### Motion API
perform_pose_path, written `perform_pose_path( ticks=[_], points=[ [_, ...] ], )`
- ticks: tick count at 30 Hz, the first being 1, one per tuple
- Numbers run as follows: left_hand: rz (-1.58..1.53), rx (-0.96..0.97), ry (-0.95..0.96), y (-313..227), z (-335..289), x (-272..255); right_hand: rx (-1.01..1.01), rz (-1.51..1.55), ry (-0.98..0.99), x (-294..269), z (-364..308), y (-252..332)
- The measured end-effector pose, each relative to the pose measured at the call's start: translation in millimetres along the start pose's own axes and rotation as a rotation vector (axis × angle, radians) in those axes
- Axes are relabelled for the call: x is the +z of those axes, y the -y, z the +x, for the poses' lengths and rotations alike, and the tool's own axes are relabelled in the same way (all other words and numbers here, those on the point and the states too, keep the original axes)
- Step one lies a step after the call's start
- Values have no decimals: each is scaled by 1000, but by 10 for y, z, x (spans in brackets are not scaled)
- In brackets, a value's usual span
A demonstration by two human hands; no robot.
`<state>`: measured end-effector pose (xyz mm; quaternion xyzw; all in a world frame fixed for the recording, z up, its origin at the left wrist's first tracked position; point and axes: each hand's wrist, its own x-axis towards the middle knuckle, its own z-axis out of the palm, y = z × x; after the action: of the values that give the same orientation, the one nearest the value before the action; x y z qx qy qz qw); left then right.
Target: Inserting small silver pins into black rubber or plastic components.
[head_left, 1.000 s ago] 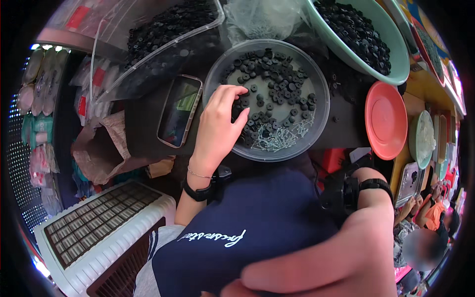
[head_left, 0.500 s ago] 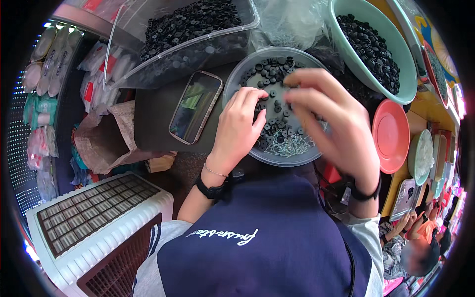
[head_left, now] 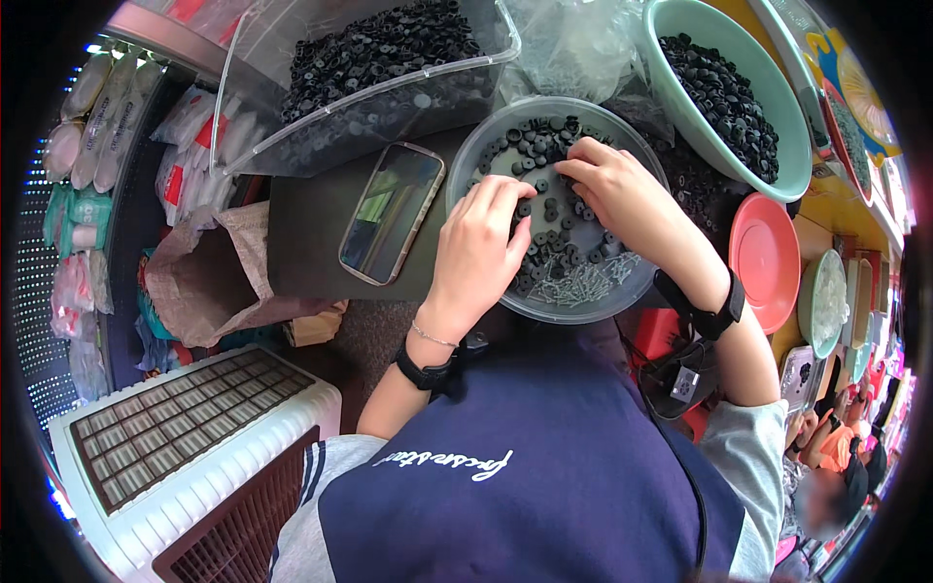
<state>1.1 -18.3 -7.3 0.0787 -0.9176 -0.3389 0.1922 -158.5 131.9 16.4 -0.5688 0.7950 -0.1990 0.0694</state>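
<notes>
A round clear plastic tub (head_left: pixel 476 131) holds many small black round parts (head_left: pixel 549 255) with holes in them, and a heap of thin silvery screws (head_left: pixel 593 280) along its near side. My left hand (head_left: pixel 479 238) is over the tub's left side, fingers curled toward the thumb, with a small black part (head_left: pixel 525 208) showing at the fingertips. Over the right side of the tub, my right hand (head_left: pixel 622 199) reaches in with thumb and fingers pinched together among the black parts. Whatever lies between those fingertips is too small to make out.
A phone (head_left: pixel 393 214) lies left of the tub. Behind stand a clear bin (head_left: pixel 389 97) and a green basin (head_left: pixel 802 146), both holding black parts. A red plate (head_left: pixel 763 262) is at the right. A white slatted appliance (head_left: pixel 194 418) stands lower left. Other people show far right.
My right hand, blurred and spread before, has come down into the tub and closed to a pinch. My left hand keeps its curled pose over the left side.
</notes>
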Motion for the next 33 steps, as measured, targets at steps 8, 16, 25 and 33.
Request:
perform_pose_path(
  ticks=[8, 16, 25, 33],
  points=[
    [-101, -13, 3, -21, -10, -29, -61, 30, -28, 3, 36, -49],
    [-331, 201, -133, -128, -20, -101, 188, 685, -123, -264, -212, 492],
    [-329, 277, -55, -192, 24, -94, 404, 1294, -185, -67, -515, 437],
    [-406, 159, 10, -264, 9, -31, 421, 1249, -297, 6, -602, 380]
  ],
)
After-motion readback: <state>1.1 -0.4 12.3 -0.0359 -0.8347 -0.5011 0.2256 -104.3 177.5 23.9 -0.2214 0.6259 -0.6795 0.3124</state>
